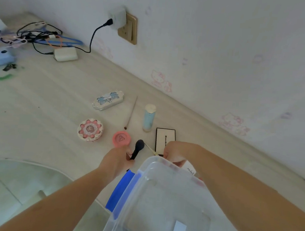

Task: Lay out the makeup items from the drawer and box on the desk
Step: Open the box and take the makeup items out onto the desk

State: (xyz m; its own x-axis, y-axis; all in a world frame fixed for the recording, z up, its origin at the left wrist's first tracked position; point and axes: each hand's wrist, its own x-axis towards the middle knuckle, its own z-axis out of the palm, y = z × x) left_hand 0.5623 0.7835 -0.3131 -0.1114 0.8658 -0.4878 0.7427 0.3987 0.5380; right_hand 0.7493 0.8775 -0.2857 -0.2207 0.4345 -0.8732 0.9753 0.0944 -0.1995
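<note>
Clear box (168,199) beside pink compact (121,139)

on the pale desk (37,116) we see a round pink flower-lidded compact (90,129), a coral round pot (121,139), a blue-patterned oblong case (108,100), an upright pale-blue tube (148,117), a thin brush (130,113), a white black-edged palette (165,138), and a clear plastic box (166,205).

Place: a home, most likely a bedroom or dressing corner.
Wall: pale, with pink cartoon-cat stickers (160,80) along its base at centre and right.
Surface: a light wood-grain desk (43,106) set against that wall.
Power: a brass-coloured wall socket (130,29) at upper centre, a charger plugged in.
Clutter: tangled cables (38,35) at upper left.
Cosmetics: compacts and brushes at centre.
</note>
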